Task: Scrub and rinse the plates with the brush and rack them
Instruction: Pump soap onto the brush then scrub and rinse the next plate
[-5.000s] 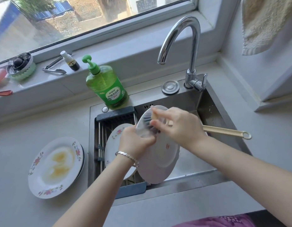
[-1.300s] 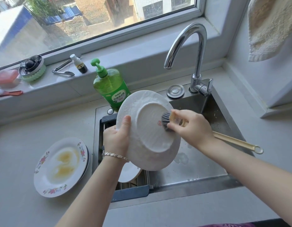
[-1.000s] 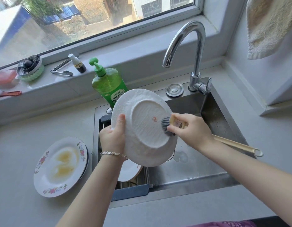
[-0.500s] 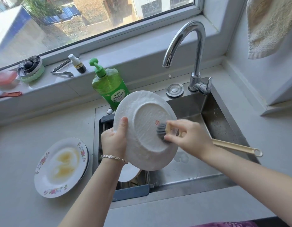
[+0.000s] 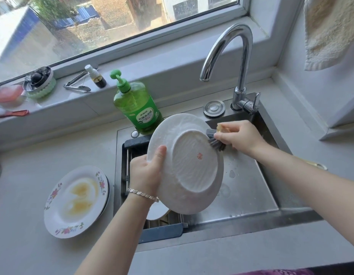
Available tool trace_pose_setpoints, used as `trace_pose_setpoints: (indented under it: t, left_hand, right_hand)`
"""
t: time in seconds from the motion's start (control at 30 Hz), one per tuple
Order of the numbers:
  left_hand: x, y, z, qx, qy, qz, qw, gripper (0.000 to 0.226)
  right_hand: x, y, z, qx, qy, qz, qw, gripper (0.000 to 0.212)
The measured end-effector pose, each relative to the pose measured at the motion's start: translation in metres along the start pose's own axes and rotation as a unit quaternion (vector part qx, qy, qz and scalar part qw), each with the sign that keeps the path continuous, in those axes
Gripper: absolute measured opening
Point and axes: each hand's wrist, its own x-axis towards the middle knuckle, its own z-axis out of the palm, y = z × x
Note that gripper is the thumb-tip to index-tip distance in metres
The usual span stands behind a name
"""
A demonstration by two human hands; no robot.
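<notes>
My left hand (image 5: 147,172) grips the left rim of a white plate (image 5: 189,171), held tilted over the sink with its soapy underside and red mark facing me. My right hand (image 5: 241,136) holds the brush near its grey bristle head (image 5: 215,141), which touches the plate's upper right rim. The brush's cream handle end (image 5: 319,165) pokes out behind my right forearm. Another plate (image 5: 157,211) lies in the dark rack (image 5: 160,233) at the sink's left, mostly hidden. Dirty floral plates (image 5: 77,201) are stacked on the counter at left.
A green soap bottle (image 5: 137,108) stands behind the sink (image 5: 251,191), and the chrome tap (image 5: 239,62) arches over it with no water running. The window sill holds tongs (image 5: 77,86), a small bottle (image 5: 95,78) and a scrubber dish (image 5: 40,82). A towel (image 5: 331,30) hangs top right.
The brush head has moved from the middle of the plate's underside up to its upper right rim. My left hand still holds the plate by its left rim.
</notes>
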Motion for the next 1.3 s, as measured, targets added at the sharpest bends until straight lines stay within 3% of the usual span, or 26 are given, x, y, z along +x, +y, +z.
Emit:
trace_pose_setpoints:
  t: [0.1, 0.27, 0.33, 0.43, 0.6, 0.7, 0.8, 0.97, 1.03, 1.17, 1.3]
  left_hand:
    - [-0.007, 0.001, 0.006, 0.065, -0.038, 0.026, 0.997, 0.035]
    - [-0.008, -0.002, 0.002, -0.035, -0.014, -0.027, 0.999, 0.027]
    - [-0.008, -0.002, 0.003, -0.020, -0.022, -0.018, 0.999, 0.027]
    - [-0.009, -0.003, 0.005, -0.004, -0.021, -0.017, 1.000, 0.028]
    - [0.001, -0.002, -0.002, -0.076, 0.050, -0.064, 0.994, 0.038]
    - [0.006, 0.002, -0.002, -0.093, 0.103, -0.077, 0.987, 0.039]
    - [0.010, 0.008, -0.004, -0.132, 0.137, -0.100, 0.977, 0.037]
    - [0.012, 0.003, -0.007, -0.161, 0.122, -0.125, 0.971, 0.031]
    - [0.014, 0.002, -0.008, -0.155, 0.138, -0.129, 0.970, 0.033]
    - [0.017, 0.006, -0.005, -0.106, 0.190, -0.134, 0.967, 0.039]
    - [0.013, 0.013, 0.002, -0.151, 0.197, -0.161, 0.955, 0.036]
  right_hand:
    - [0.008, -0.012, 0.001, 0.036, 0.019, -0.016, 0.999, 0.034]
    - [0.003, 0.012, -0.005, 0.016, 0.030, 0.032, 0.999, 0.014]
    - [0.004, 0.010, -0.003, 0.026, 0.030, 0.022, 0.999, 0.007]
    - [0.004, -0.004, -0.001, 0.025, 0.010, -0.034, 0.999, 0.017]
    - [-0.007, 0.018, -0.005, 0.012, 0.024, 0.037, 0.999, 0.015]
    - [-0.029, 0.016, 0.009, -0.006, 0.018, 0.002, 1.000, 0.012]
    - [-0.050, 0.016, 0.025, -0.071, -0.020, -0.020, 0.997, 0.037]
    - [-0.020, 0.007, 0.008, -0.056, 0.046, 0.019, 0.997, 0.005]
    - [-0.036, 0.007, 0.016, -0.071, 0.032, -0.010, 0.997, 0.011]
    - [-0.078, 0.012, 0.041, -0.142, -0.080, -0.076, 0.984, 0.042]
    - [-0.048, 0.008, 0.027, -0.086, 0.045, 0.024, 0.995, 0.034]
